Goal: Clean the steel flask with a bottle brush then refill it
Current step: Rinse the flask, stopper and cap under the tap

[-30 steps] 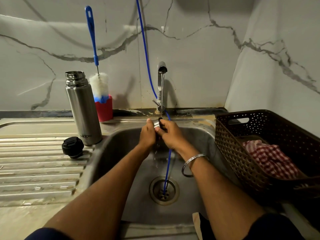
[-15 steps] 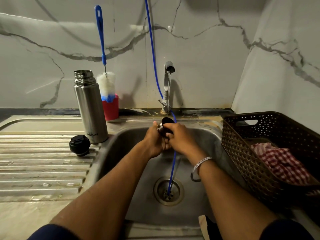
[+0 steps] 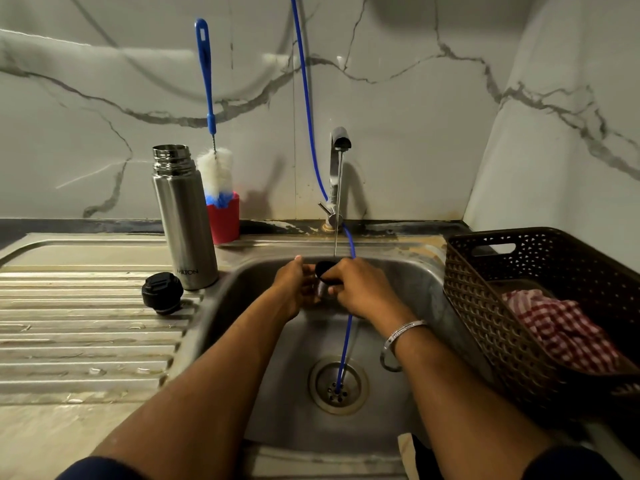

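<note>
The steel flask stands upright and uncapped on the counter left of the sink. Its black stopper lies on the ribbed drainboard in front of it. The bottle brush, blue-handled with white bristles, stands in a red cup behind the flask. Over the basin, my left hand and my right hand together hold a small dark-rimmed steel cup lid under the thin stream from the tap. Fingers hide most of the lid.
A blue hose runs down the wall, past the tap and into the drain. A brown woven basket with a red checked cloth sits on the right. The ribbed drainboard stretches left.
The lid has been turned between my hands so its dark opening faces up under the stream. The camera has shifted slightly; the flask, stopper and brush have stayed put.
</note>
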